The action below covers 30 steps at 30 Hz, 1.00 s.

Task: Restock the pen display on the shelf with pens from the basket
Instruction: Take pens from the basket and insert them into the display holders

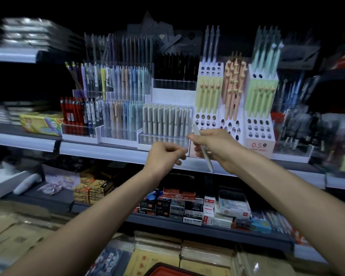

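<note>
My right hand (217,150) grips a pale grey pen (203,150), held slanted in front of the shelf edge, just right of the clear front tray (163,140) filled with beige and grey pens (165,120). My left hand (165,156) is beside it, fingers curled near the tray's front wall; whether it holds anything I cannot see. The red rim of the basket (167,270) shows at the bottom edge.
Tiered clear racks of coloured pens (118,92) fill the shelf's left and middle. White perforated stands with green and peach pens (235,92) rise on the right. Boxes of erasers and leads (197,208) sit on the lower shelf.
</note>
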Each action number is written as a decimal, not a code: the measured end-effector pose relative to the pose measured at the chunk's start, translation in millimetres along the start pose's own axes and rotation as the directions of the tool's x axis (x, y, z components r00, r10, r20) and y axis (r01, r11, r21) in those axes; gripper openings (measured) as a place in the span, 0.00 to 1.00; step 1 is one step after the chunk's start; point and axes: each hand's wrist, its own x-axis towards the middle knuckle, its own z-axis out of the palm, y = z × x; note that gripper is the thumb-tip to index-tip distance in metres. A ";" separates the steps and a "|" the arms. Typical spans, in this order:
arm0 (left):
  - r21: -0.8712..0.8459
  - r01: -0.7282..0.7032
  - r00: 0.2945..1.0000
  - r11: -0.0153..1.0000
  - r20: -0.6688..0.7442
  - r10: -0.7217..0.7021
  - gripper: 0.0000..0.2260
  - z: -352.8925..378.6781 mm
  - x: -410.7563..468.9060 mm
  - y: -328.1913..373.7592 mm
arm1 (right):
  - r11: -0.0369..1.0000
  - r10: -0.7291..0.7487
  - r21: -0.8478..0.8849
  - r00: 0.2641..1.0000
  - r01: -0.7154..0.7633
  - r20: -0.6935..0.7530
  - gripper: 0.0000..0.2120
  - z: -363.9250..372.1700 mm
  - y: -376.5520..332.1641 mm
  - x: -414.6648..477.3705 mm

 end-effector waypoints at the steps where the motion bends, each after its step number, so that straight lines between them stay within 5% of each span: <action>1: -0.035 0.020 0.999 0.999 0.035 -0.019 0.08 2.0 -6.1 3.0 | 0.999 -0.021 -0.044 0.999 0.020 -0.027 0.07 -1.7 0.1 -1.3; 5: -0.136 0.072 0.989 0.988 0.140 -0.052 0.09 6.0 -18.5 13.2 | 0.994 -0.100 -0.056 0.995 0.099 -0.017 0.11 -2.4 -3.6 -4.0; 10: -0.201 0.043 0.996 0.979 0.087 -0.026 0.09 5.1 -16.8 18.2 | 0.983 -0.183 -0.034 0.983 0.183 0.007 0.17 1.7 -6.5 -4.9; 17: -0.175 -0.057 0.998 0.983 -0.042 0.051 0.08 2.6 -3.3 9.2 | 0.977 -0.203 0.047 0.977 0.206 -0.064 0.06 -0.7 -16.5 -1.9; 22: -0.096 -0.110 0.987 0.989 -0.125 0.097 0.02 4.3 15.9 9.0 | 0.929 -0.369 -0.091 0.913 0.359 -0.173 0.06 -1.2 -25.8 9.8; 30: -0.032 -0.144 0.974 0.989 -0.182 0.135 0.08 10.0 60.0 15.7 | 0.851 -0.513 -0.265 0.829 0.454 -0.225 0.06 3.7 -43.9 43.6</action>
